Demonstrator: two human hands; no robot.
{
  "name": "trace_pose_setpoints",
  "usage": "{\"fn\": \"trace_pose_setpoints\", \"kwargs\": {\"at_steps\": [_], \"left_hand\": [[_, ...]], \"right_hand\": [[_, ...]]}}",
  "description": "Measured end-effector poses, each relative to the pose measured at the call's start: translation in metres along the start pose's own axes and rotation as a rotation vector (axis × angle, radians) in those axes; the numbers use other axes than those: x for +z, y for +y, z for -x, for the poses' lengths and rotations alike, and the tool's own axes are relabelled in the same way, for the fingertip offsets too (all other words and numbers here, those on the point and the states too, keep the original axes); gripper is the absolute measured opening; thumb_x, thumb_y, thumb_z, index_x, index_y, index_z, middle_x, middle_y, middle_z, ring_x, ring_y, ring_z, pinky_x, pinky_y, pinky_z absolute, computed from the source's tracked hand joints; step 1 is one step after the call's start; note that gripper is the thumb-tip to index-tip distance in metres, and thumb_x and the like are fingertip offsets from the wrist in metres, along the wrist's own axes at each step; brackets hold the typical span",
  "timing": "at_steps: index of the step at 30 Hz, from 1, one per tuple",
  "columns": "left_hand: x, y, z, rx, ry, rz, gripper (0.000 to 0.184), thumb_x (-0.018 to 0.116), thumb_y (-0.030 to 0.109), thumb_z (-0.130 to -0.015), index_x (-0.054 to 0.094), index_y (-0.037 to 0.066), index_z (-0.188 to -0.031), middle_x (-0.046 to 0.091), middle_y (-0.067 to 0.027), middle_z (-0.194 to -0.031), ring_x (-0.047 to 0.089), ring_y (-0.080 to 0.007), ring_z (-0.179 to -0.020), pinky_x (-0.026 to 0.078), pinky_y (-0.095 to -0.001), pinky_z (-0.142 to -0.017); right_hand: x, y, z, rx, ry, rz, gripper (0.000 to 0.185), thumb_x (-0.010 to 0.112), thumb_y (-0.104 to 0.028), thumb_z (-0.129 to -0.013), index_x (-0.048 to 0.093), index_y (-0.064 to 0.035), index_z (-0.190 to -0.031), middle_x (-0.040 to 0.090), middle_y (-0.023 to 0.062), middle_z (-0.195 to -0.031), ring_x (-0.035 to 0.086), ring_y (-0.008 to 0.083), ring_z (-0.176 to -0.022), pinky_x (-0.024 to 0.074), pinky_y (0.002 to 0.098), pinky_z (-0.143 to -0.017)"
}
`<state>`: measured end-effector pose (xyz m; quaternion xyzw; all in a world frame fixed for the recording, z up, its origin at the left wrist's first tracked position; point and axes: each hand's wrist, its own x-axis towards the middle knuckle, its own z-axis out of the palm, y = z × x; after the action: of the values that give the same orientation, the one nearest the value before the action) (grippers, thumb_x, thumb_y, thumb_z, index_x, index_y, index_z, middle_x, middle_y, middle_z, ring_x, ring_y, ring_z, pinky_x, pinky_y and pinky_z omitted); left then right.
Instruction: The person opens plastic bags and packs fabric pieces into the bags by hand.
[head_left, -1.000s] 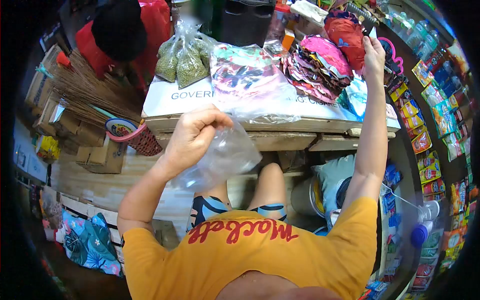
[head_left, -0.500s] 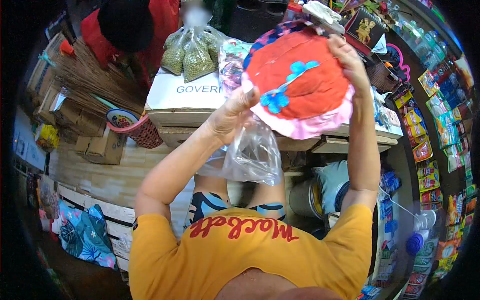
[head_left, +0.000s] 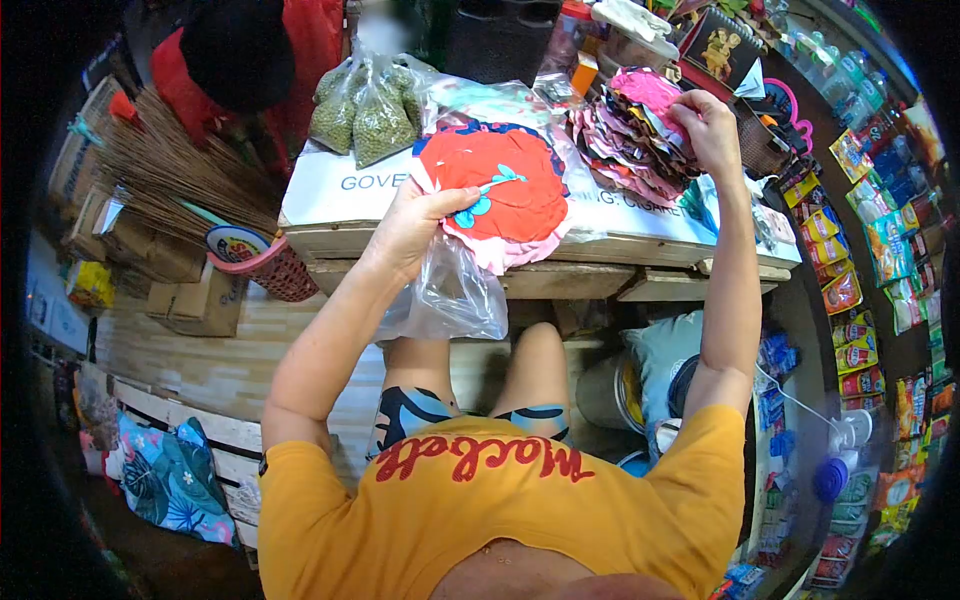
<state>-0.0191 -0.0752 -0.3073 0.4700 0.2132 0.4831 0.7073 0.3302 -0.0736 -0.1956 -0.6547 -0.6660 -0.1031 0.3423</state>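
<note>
My left hand (head_left: 408,225) is closed on the edge of a red round cloth rag (head_left: 495,165) with blue flowers. Pink and navy layers show from under its rim, at the front of the white-topped counter (head_left: 315,205). A clear plastic bag (head_left: 455,295) hangs below that hand and rag; whether the fingers hold it too I cannot tell. To the right, my right hand (head_left: 712,130) pinches the edge of a bright pink cloth rag (head_left: 648,92) on top of a ruffled stack of rags (head_left: 630,150).
Bags of green beans (head_left: 370,115) stand at the counter's back left. A broom (head_left: 180,160) and pink basket (head_left: 275,270) are left of it. Hanging sachets (head_left: 840,290) line the right side. A person in red (head_left: 315,50) is beyond the counter at upper left.
The red rag has come down and left in my left hand. My right hand has let go of it and moved to the stack, where it grips a pink rag.
</note>
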Motion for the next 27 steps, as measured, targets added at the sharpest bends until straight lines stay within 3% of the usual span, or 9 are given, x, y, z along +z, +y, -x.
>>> {"fn": "trace_pose_setpoints", "kwargs": {"at_steps": [2,6,16,19,23,24,27], "left_hand": [[-0.001,0.0,0.001,-0.017,-0.014,-0.004,0.03,0.06,0.001,-0.078,0.057,0.001,-0.108,0.065,-0.0055,-0.095,0.063,-0.0107,-0.08,0.05,-0.0255,-0.073],[0.0,0.003,0.002,-0.012,-0.009,-0.003,0.028,0.06,0.0,-0.077,0.058,0.001,-0.105,0.065,-0.006,-0.095,0.062,-0.012,-0.081,0.05,-0.0268,-0.075],[-0.001,0.005,0.006,-0.032,-0.019,-0.003,0.034,0.061,0.0,-0.077,0.055,0.001,-0.11,0.063,-0.0062,-0.102,0.061,-0.0125,-0.089,0.049,-0.0273,-0.08],[-0.001,0.005,0.006,-0.031,-0.03,0.001,0.035,0.061,0.0,-0.077,0.054,0.001,-0.111,0.062,-0.0062,-0.102,0.061,-0.0126,-0.09,0.049,-0.0274,-0.081],[-0.003,0.0,0.004,-0.018,-0.038,0.019,0.037,0.062,0.003,-0.077,0.054,0.002,-0.113,0.064,-0.0047,-0.099,0.062,-0.0101,-0.085,0.049,-0.0245,-0.076],[-0.003,-0.001,0.004,-0.014,-0.038,0.019,0.036,0.062,0.003,-0.077,0.054,0.002,-0.112,0.064,-0.0048,-0.099,0.062,-0.0102,-0.084,0.049,-0.0245,-0.076],[-0.003,-0.002,0.003,0.001,-0.045,0.02,0.035,0.062,0.002,-0.077,0.055,0.001,-0.111,0.064,-0.0051,-0.097,0.062,-0.0102,-0.081,0.05,-0.0246,-0.074]], "right_hand": [[0.0,0.004,-0.004,0.063,-0.022,-0.029,0.016,0.064,-0.012,-0.078,0.062,0.001,-0.087,0.061,0.0079,-0.083,0.058,0.0152,-0.08,0.044,0.028,-0.074],[-0.002,-0.013,0.004,-0.289,-0.035,0.078,0.016,0.067,-0.012,-0.071,0.061,-0.0018,-0.081,0.056,0.013,-0.082,0.056,0.0287,-0.081,0.0435,0.036,-0.073],[0.014,-0.014,0.007,-0.354,0.152,0.293,0.014,0.064,-0.014,-0.073,0.06,-0.0034,-0.082,0.057,0.0131,-0.084,0.054,0.0327,-0.082,0.0428,0.0405,-0.073],[0.015,0.002,-0.002,-0.254,0.145,0.114,0.015,0.062,-0.013,-0.074,0.059,-0.0026,-0.085,0.058,0.0139,-0.083,0.056,0.0325,-0.08,0.0438,0.0387,-0.072],[0.003,0.026,-0.018,0.016,0.056,-0.223,0.015,0.057,-0.012,-0.081,0.058,0.0006,-0.089,0.059,0.0105,-0.075,0.059,0.0256,-0.075,0.0452,0.0348,-0.069],[-0.001,0.024,-0.017,-0.012,0.013,-0.255,0.019,0.06,-0.014,-0.081,0.058,0.0017,-0.091,0.059,0.0084,-0.077,0.059,0.023,-0.081,0.0447,0.0339,-0.072],[0.005,-0.014,-0.002,-0.379,0.025,-0.084,0.019,0.063,-0.013,-0.077,0.06,-0.0002,-0.09,0.059,0.0092,-0.082,0.057,0.0244,-0.087,0.0438,0.0332,-0.075]]}}
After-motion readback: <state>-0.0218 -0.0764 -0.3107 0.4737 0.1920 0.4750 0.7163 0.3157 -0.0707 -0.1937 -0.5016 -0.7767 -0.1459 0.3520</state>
